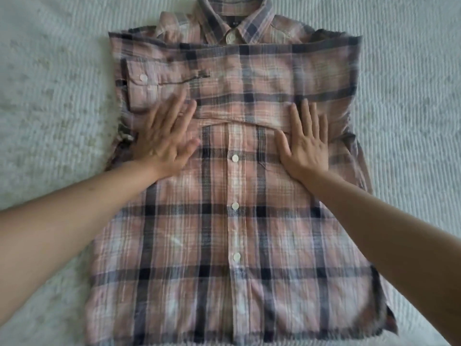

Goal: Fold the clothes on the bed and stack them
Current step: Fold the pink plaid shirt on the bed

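Bedspread (50, 71), white and ribbed, lay exposed as a wide margin to the left and right of the plaid shirt (224, 221) and as a narrower strip beyond the collar (232, 23); the lower hem reached almost to the bottom edge of the view. The shirt lay flat and face up at the centre of the bed, buttoned, with its long axis running from near to far: collar pointing away from the person, hem toward the person. The button placket (235, 208) followed that axis down the middle. Both sleeves were folded across the chest at right angles to the long axis, forming a horizontal band; the buttoned cuff (143, 82) rested at the left end of that band.

The left hand (164, 136) lay flat on the fabric just below the cuff, fingers straight and spread, gripping nothing; motion blur softened its outline. The right hand (305, 143) pressed palm down at the lower edge of the sleeve band, fingers extended and apart. The two hands were well separated, one on each side of the placket.
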